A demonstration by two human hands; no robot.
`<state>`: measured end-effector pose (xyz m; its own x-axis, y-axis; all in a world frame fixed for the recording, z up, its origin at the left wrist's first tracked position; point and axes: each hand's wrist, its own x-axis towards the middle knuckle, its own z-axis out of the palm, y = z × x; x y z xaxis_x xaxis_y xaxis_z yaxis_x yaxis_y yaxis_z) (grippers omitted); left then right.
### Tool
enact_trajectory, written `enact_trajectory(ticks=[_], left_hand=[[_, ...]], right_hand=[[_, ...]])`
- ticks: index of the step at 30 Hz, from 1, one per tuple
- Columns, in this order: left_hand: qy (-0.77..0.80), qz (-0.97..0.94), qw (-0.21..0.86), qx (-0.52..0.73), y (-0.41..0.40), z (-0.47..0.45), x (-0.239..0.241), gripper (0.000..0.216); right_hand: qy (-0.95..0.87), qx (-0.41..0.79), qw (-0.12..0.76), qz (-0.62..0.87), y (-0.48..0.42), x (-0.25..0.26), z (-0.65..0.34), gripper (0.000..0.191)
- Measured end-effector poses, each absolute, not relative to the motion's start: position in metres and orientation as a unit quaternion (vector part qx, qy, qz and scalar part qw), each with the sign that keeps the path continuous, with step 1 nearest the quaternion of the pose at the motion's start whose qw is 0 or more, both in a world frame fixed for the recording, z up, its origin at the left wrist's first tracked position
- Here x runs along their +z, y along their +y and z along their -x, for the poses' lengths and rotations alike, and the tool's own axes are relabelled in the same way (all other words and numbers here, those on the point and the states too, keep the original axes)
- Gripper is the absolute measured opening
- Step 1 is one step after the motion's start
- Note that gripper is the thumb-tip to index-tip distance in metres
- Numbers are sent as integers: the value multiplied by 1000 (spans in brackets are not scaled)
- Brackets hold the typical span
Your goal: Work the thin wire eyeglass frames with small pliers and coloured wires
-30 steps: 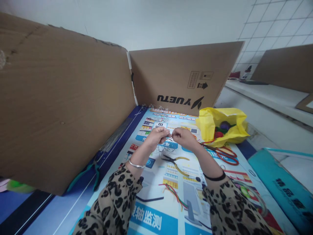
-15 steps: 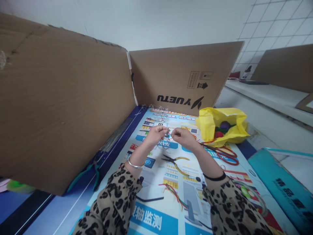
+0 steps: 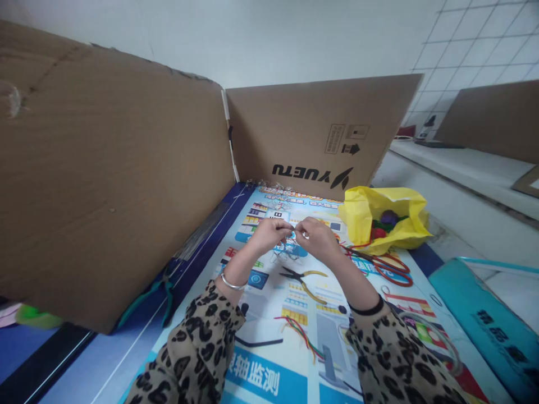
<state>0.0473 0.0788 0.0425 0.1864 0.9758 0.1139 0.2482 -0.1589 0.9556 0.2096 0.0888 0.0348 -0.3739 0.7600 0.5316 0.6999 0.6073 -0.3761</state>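
My left hand point(image 3: 272, 234) is closed in a pinch over the printed mat point(image 3: 269, 387), and my right hand point(image 3: 319, 238) pinches just beside it. The fingertips of both meet or nearly meet; what they hold is too small and covered to make out. Thin, silvery bent wire point(image 3: 288, 257) shows just below the hands; I cannot tell whether it hangs from them or lies on the mat. Nearer to me lie yellow-handled pliers point(image 3: 302, 276), jaws pointing left, and a bundle of coloured cords point(image 3: 301, 332) in red, green and yellow.
Cardboard panels point(image 3: 295, 129) stand behind and to the left. At right are a yellow bag point(image 3: 357, 210) with coloured balls inside, red-handled scissors point(image 3: 391, 264) and a teal box point(image 3: 484, 320). Teal-handled pliers point(image 3: 166, 297) lie by the left panel. More wire point(image 3: 280, 205) lies at the back.
My two hands have come closer together, the right moving slightly left, so the gap between their fingertips has nearly closed. The view has shifted a little; nothing else has visibly moved.
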Motion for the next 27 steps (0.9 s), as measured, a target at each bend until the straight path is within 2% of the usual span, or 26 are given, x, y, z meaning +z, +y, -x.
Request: enact_trajectory(ticks=[6, 10, 20, 27], left_hand=[[512, -664, 376, 393, 81, -48, 38, 16], [516, -685, 355, 373, 80, -48, 38, 20], [489, -757, 245, 357, 72, -48, 49, 13], [422, -779, 293, 358, 78, -35, 41, 10]], right_hand=[[-831, 58, 342, 434, 90, 34, -211, 10], [-823, 99, 345, 440, 92, 36, -213, 9], [-808, 217, 347, 423, 89, 38, -212, 9], [-815, 243, 348, 395, 90, 44, -219, 20]])
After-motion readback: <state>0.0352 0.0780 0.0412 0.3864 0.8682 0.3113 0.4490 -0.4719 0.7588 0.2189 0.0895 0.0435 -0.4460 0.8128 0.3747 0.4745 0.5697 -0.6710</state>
